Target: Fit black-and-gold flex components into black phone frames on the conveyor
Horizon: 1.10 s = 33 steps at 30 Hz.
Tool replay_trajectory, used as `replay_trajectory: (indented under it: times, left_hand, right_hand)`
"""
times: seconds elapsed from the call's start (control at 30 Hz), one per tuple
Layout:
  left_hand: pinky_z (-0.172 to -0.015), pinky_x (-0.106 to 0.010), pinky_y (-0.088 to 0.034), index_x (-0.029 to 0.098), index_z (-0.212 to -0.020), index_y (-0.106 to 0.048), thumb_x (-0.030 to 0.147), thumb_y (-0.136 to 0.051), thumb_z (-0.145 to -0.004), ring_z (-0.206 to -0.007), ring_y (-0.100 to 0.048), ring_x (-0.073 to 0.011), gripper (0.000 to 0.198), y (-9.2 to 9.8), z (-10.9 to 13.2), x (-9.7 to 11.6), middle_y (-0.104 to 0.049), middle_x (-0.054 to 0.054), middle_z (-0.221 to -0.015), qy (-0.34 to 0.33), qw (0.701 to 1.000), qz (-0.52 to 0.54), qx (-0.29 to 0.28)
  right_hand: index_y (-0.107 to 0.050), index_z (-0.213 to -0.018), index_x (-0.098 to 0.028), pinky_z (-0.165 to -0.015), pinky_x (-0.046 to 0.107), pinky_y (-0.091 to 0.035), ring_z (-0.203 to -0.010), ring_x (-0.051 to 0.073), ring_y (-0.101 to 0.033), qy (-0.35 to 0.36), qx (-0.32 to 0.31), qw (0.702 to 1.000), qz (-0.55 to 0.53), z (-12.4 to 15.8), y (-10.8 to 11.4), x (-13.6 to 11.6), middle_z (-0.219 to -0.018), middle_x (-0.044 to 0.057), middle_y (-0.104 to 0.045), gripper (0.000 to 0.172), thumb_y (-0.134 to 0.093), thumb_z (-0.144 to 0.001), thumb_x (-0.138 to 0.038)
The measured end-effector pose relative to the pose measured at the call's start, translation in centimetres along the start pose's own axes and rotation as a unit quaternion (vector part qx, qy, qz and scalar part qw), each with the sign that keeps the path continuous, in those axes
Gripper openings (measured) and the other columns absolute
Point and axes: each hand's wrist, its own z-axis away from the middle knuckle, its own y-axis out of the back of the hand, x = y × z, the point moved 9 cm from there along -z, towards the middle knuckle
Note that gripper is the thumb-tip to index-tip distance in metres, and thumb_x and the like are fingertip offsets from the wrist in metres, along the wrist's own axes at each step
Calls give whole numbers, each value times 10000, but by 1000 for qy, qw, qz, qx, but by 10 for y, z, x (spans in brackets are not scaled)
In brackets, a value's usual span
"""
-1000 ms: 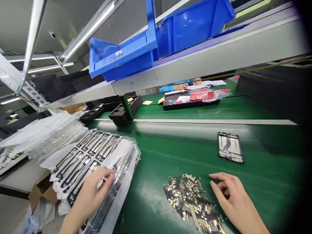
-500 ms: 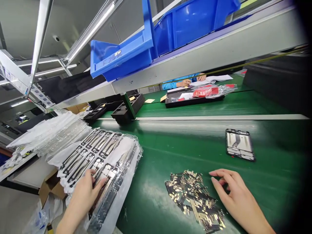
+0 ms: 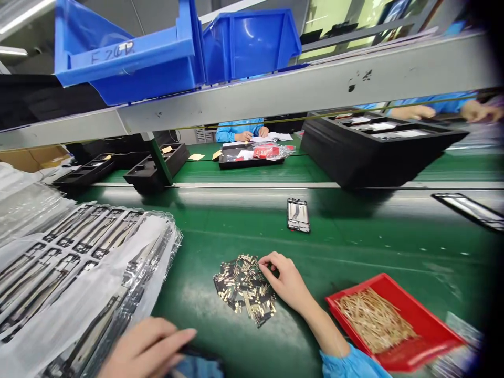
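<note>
— Green bench point(image 3: 354, 247): right hand point(image 3: 289, 283) pinching at pile of gold-tipped strips point(image 3: 244, 287), centre near?
— Yes. Left hand point(image 3: 151, 349) loosely flat by bagged frames point(image 3: 79, 262), grasping nothing. Pile largely unsorted.

The green belt point(image 3: 354, 247) looks smooth and faintly glossy, like rubber or vinyl, and catches pale reflections. The pile of small parts point(image 3: 244, 286) is dark film with shiny gold-coloured metal ends, while the red tray point(image 3: 429, 328) is glossy plastic holding thin brassy strips point(image 3: 374, 320). The sheet of frames point(image 3: 79, 257) is wrapped in crinkled clear plastic, and the blue bins point(image 3: 129, 63) are smooth moulded plastic.
</note>
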Motion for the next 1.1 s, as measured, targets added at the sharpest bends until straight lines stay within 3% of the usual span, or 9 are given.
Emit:
replay_trajectory:
  times: [0.07, 0.17, 0.23, 0.37, 0.5, 0.6, 0.77, 0.97, 1.1]
  left_hand:
    - [-598, -268, -564, 301, -1356, -777, 303, -496, -1136, -652, -700, -199, 357, -65, -11, 38, -759, -74, -840, -146, 985, 60, -71]
    - [-579, -304, -528, 223, -1270, -762, 232, -445, -1136, -615, -672, -202, 344, -135, -21, 64, -761, -75, -840, -175, 971, 80, -141]
    - [-627, -317, -541, 225, -1227, -772, 243, -510, -1120, -677, -697, -216, 284, -158, -25, 81, -773, -71, -858, -194, 959, 91, -186]
    - [-917, -404, -584, 264, -1233, -790, 293, -622, -1093, -1056, -744, -283, 221, -159, -64, 85, -815, -97, -1148, -165, 956, 135, -199]
    - [-957, -412, -566, 242, -1165, -801, 326, -539, -1146, -1045, -733, -260, 276, -155, -134, 37, -824, -96, -1107, -23, 983, 153, -97]
    - [-964, -446, -537, 211, -1146, -784, 356, -489, -1161, -1055, -711, -282, 328, -166, -158, 13, -818, -117, -1099, 16, 988, 143, -55]
    - [-1012, -480, -449, 267, -980, -800, 476, -603, -1097, -1129, -653, -321, 310, -186, -145, 7, -825, -77, -1063, -5, 981, 181, -70]
    - [-1009, -497, -396, 302, -886, -789, 660, -543, -1074, -1113, -655, -344, 473, -211, -125, -24, -832, -58, -1044, -26, 990, 117, -76]
    - [-1034, -517, -404, 344, -904, -818, 727, -551, -1033, -1158, -671, -373, 484, -221, -118, -36, -843, -51, -1116, -37, 990, 127, -56]
  right_hand:
    - [-766, -1008, -281, -908, 450, -490, -997, 283, -704, 15, -20, 1000, 10, 4, 0, -5, -1031, 70, -763, 248, -584, -1090, -428]
    - [-768, -1046, -284, -939, 466, -478, -1046, 289, -692, 23, -37, 999, 24, 9, 0, -12, -1058, 73, -740, 195, -604, -1097, -377]
    - [-754, -1093, -276, -954, 466, -472, -1063, 281, -686, 22, -41, 999, 28, 10, -2, -17, -1086, 76, -722, 186, -582, -1119, -343]
    - [-733, -1152, -280, -968, 458, -450, -1104, 280, -657, 24, -49, 998, 27, 8, -11, -25, -1134, 69, -705, 133, -604, -1119, -285]
    - [-677, -1003, -235, -925, 449, -423, -1039, 290, -610, 17, -42, 999, 19, 8, -13, -29, -1070, 73, -691, 124, -605, -1105, -237]
    - [-655, -1016, -227, -933, 436, -408, -1047, 277, -601, 17, -32, 999, 3, 10, -7, -35, -1071, 68, -681, 123, -586, -1114, -199]
    - [-696, -1019, -242, -985, 393, -395, -1079, 219, -632, 14, -29, 999, -19, 14, -3, -47, -1057, 18, -721, 77, -722, -1092, -243]
    - [-673, -951, -232, -975, 342, -400, -1011, 170, -644, -16, -40, 999, 1, 16, -11, -42, -1001, -27, -740, 188, -824, -1033, -310]
    - [-690, -885, -232, -1005, 356, -434, -969, 182, -680, -35, -23, 997, -66, 17, -11, -35, -944, -12, -761, 321, -798, -1037, -494]
